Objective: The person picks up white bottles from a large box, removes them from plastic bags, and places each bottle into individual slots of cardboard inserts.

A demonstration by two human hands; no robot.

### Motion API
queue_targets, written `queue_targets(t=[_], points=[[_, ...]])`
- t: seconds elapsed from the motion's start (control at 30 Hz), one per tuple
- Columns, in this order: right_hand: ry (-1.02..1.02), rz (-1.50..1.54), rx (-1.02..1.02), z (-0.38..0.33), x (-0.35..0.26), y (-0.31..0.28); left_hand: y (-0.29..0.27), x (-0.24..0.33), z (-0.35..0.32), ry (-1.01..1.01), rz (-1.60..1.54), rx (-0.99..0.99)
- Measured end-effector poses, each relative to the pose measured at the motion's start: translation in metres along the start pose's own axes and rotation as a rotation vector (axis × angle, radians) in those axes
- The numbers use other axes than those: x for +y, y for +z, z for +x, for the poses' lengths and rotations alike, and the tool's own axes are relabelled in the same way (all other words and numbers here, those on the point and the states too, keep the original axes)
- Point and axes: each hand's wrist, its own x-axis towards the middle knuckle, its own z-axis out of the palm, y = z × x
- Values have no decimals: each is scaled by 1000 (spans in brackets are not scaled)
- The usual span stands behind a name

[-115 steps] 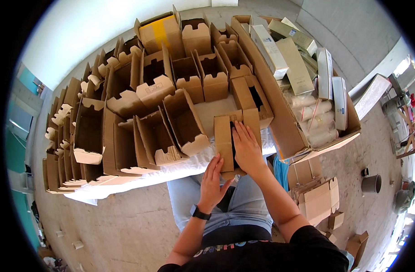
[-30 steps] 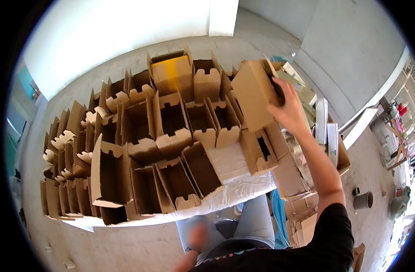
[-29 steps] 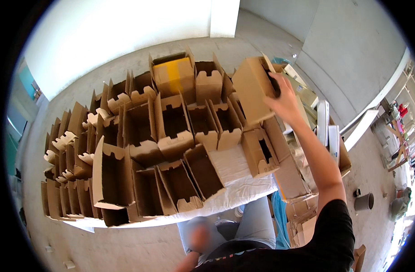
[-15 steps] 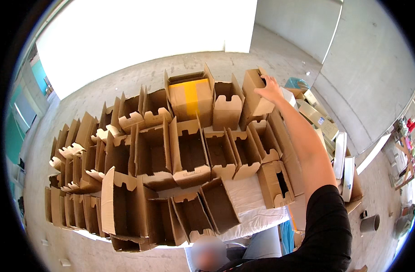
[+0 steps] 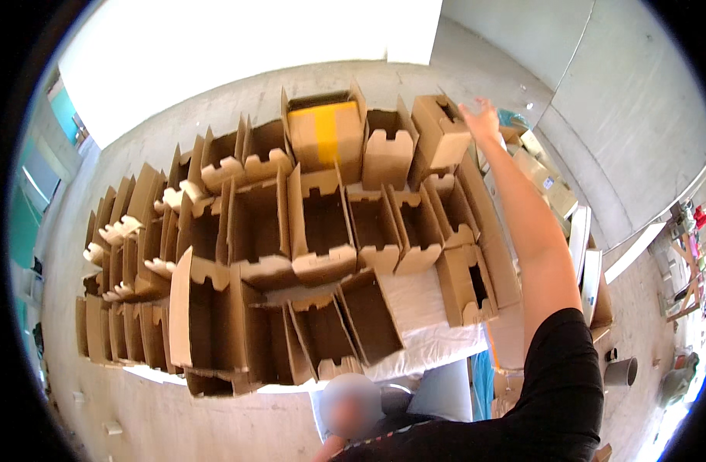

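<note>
My right hand (image 5: 482,121) is raised at the far right of the table, beside a tall closed cardboard box (image 5: 443,132) with a hole in its top. Its fingers are apart with nothing between them, and the thumb side is close to the box's upper right edge; whether they touch I cannot tell. My left hand (image 5: 348,412) is low in the middle, near the table's front edge, and a blurred patch hides its fingers. Nearest to it is an open brown carton (image 5: 322,339) with a notched front edge.
Rows of open cardboard boxes (image 5: 258,223) cover most of the white-covered table (image 5: 418,300). A box with yellow tape (image 5: 327,135) stands at the back. A smaller box (image 5: 467,285) lies at the right. Flattened or stacked cartons (image 5: 549,185) and a dark bucket (image 5: 621,372) are beyond the table.
My right hand has come off the top of the tall box and moved slightly right, its fingers now spread. The view has tilted, so the boxes appear higher.
</note>
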Motion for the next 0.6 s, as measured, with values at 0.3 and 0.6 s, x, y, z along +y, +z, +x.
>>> queue_targets(t=[0.3,0.6], points=[[-85,480,120,-206,-86,-97,30,-45,-7,297,-71,151],[-112,394,-393,-494,-60,-106,5,-32,-8,296,1,41]])
